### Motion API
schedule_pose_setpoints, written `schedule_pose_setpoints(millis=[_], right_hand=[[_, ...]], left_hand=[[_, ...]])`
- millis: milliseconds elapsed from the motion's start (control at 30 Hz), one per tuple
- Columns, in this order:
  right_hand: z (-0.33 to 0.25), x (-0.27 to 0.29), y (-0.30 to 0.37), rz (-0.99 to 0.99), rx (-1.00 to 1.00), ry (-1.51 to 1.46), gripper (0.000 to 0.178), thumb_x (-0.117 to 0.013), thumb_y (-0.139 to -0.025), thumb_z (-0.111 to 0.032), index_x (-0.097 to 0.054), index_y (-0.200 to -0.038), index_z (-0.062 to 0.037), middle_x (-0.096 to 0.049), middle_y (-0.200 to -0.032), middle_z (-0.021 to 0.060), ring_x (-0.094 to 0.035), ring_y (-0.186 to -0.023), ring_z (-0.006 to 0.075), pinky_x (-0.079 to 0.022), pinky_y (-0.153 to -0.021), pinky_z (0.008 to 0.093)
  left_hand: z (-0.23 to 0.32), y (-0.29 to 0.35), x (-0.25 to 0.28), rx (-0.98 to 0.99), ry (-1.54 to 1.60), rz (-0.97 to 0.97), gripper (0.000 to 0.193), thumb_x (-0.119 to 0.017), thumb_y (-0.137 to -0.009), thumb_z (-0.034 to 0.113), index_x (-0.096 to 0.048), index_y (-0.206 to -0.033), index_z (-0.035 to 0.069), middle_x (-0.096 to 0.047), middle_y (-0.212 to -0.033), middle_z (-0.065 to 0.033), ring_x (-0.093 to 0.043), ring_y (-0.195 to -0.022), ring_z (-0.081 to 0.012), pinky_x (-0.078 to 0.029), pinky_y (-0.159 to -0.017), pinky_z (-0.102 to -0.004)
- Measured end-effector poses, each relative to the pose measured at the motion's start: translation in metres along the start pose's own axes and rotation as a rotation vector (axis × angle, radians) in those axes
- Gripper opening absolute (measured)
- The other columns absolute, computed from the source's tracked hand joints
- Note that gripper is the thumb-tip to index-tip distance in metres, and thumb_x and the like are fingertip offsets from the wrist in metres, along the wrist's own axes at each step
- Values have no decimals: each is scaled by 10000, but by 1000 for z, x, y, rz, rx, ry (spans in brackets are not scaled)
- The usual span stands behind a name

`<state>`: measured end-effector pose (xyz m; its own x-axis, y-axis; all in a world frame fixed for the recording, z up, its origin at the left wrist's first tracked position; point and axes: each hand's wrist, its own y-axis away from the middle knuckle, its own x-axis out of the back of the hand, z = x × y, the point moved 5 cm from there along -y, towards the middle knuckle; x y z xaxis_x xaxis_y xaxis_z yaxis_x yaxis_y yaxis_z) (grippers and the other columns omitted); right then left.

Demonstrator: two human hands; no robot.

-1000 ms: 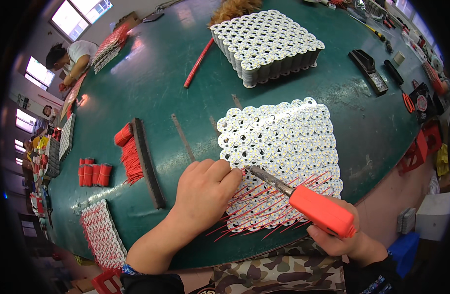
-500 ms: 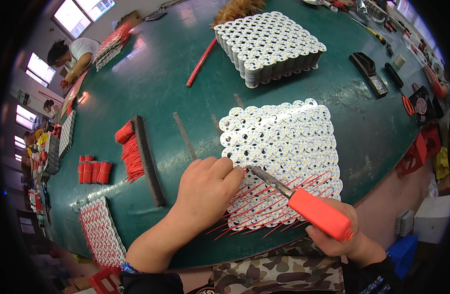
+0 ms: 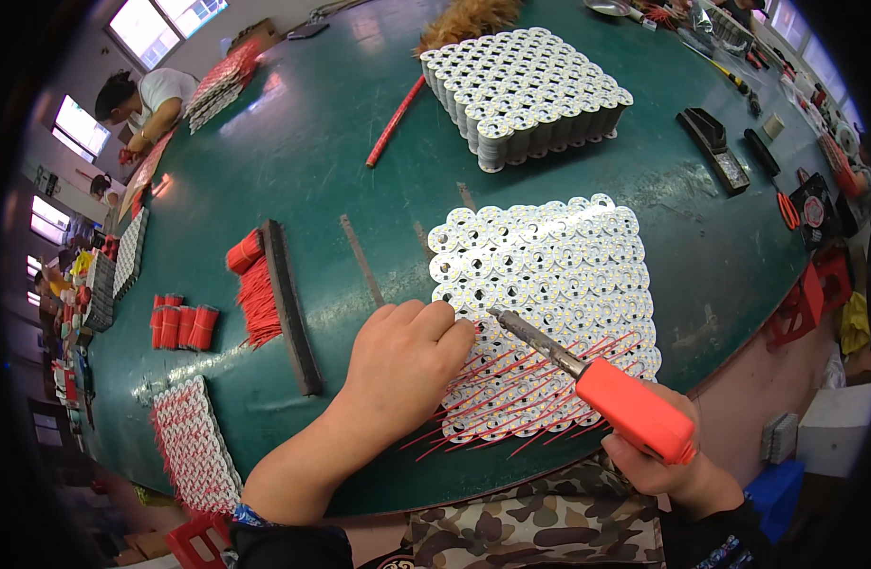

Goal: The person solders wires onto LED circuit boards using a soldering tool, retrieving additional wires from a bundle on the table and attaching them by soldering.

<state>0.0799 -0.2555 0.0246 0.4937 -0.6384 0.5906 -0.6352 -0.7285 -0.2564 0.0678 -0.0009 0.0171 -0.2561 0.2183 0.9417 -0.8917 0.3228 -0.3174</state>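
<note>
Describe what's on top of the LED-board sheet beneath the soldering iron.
On the sheet, red wires cross the nearer rows. The left hand covers part of its left edge; what's beneath is hidden.

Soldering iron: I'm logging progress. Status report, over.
Right hand grips soldering iron, tip over white panel. Left hand at panel's left side, its hold hidden. Red wires cross the panel's near half.

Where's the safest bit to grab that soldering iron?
Probably take the soldering iron by its thick red handle, coming from the picture's lower right, where the right hand grips it. The handle is at that end; the bare metal shaft, perhaps hot, slants up-left over the white LED boards.
</note>
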Motion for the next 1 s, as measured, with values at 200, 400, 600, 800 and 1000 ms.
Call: schedule_pose_setpoints(millis=[200, 400, 600, 800, 1000], right_hand=[[3, 0, 7, 178, 45, -23, 417, -769, -785, -15, -641, -1173, 64, -709, -1079, 185, -734, -812, 333, -586, -721, 369], [5, 5, 12, 90, 36, 14, 430, -756, -786, -17, -636, -1194, 44, -697, -1095, 198, -728, -870, 336, -585, -765, 386], [17, 0, 22, 73, -15, -64, 438, -753, -791, -21, -629, -1206, 47, -694, -1115, 188, -730, -873, 323, -582, -764, 380], [18, -4, 20, 85, -47, -185, 511, -771, -810, -24, -578, -1276, 63, -719, -1047, 176, -739, -860, 306, -581, -756, 366], [16, -4, 17, 100, -7, -179, 548, -780, -790, 10, -556, -1287, 71, -728, -1022, 180, -746, -857, 300, -580, -746, 348]], left_hand=[[2, 0, -1, 0, 1, -11, 136, -647, -747, 108, -660, -882, 97, -567, -800, -34, -598, -757, -225, -476, -660, -383], [4, -2, 7, 21, 66, 128, 206, -674, -731, 42, -706, -930, 85, -603, -812, -47, -601, -727, -260, -456, -644, -399], [10, -2, 0, -17, 66, 72, 197, -689, -738, 43, -715, -927, 88, -600, -787, -35, -594, -723, -242, -424, -625, -394], [9, -2, -4, -19, 59, 25, 189, -699, -740, 53, -714, -925, 93, -602, -800, -29, -586, -724, -239, -424, -633, -396], [11, -2, -4, -14, 46, 9, 180, -703, -747, 56, -714, -921, 96, -599, -801, -27, -586, -735, -237, -424, -640, -394]])
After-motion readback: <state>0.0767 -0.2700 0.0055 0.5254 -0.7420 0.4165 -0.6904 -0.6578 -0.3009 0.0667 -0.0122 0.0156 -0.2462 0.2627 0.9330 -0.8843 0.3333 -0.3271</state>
